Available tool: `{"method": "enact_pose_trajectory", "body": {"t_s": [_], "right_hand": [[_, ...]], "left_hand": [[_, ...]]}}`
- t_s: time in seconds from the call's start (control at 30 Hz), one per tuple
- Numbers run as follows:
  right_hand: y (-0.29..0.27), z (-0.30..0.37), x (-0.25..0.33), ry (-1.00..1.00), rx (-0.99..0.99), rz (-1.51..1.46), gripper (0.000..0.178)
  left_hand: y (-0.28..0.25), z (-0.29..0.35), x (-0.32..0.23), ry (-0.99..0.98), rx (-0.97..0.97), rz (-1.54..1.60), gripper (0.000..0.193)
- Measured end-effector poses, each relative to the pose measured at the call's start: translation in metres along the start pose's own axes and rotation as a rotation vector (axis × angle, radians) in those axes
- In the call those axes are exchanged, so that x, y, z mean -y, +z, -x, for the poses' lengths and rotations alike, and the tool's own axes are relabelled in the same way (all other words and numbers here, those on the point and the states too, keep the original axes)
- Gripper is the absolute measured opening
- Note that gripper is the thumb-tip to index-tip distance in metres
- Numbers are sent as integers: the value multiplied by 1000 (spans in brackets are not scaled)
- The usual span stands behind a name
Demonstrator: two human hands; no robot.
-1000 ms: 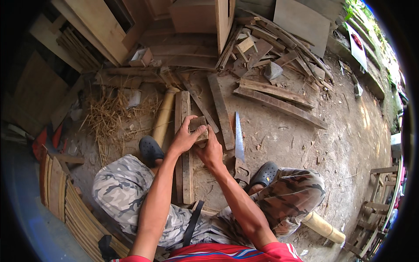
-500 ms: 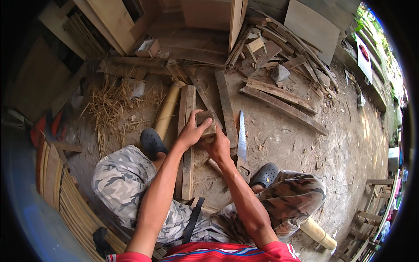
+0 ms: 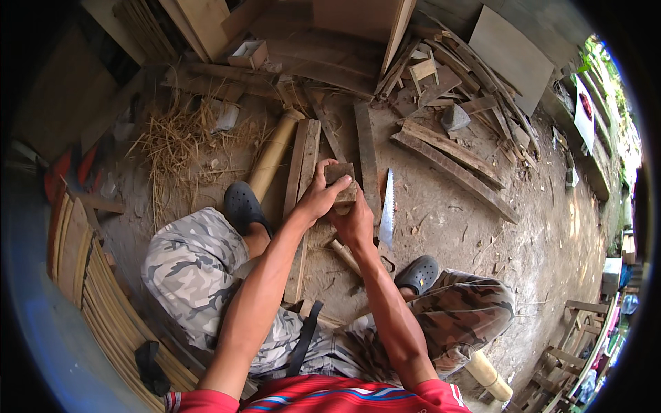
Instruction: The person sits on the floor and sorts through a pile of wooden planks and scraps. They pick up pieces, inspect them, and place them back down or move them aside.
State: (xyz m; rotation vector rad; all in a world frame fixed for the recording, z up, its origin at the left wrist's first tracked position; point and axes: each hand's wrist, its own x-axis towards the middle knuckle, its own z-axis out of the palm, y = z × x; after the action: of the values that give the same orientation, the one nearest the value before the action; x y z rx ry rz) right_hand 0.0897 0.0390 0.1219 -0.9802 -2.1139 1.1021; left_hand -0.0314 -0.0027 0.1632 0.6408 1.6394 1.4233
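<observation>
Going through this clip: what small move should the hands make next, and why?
Probably ease the thumb of the left grip toward the edge of the wooden block, with the right grip steadying it. The thumb lies across the block and hides part of it, while the right grip appears to support its near end.

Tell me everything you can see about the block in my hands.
The block is small and squared, apparently rough wood, with a darker brown upper face and a paler face toward you. Your left hand grips its left side, thumb across it; your right hand holds it from the near right. It looks whole, though fingers hide some of it.
</observation>
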Motion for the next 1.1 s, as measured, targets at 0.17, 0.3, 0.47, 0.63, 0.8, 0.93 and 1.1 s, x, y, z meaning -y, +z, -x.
{"method": "enact_pose_trajectory", "body": {"t_s": [0.17,0.3,0.47,0.63,0.8,0.93,1.1], "right_hand": [[-6,-1,8,54,58,7,81],[-1,-4,-4,-52,17,9,86],[-7,-7,-1,87,141,-82,84],[-12,-17,-13,8,134,1,66],[-11,-17,-7,75,152,1,56],[-11,-15,-4,87,148,24,56],[-9,-12,4,89,142,-25,57]], "left_hand": [[4,1,5,5,-5,142,65],[8,2,6,-11,-24,184,69],[7,-5,11,-6,-15,152,75],[9,-9,9,-7,-13,136,80],[5,-13,14,1,29,157,77],[5,-11,13,4,17,139,62],[3,-10,15,17,2,148,59]]}}
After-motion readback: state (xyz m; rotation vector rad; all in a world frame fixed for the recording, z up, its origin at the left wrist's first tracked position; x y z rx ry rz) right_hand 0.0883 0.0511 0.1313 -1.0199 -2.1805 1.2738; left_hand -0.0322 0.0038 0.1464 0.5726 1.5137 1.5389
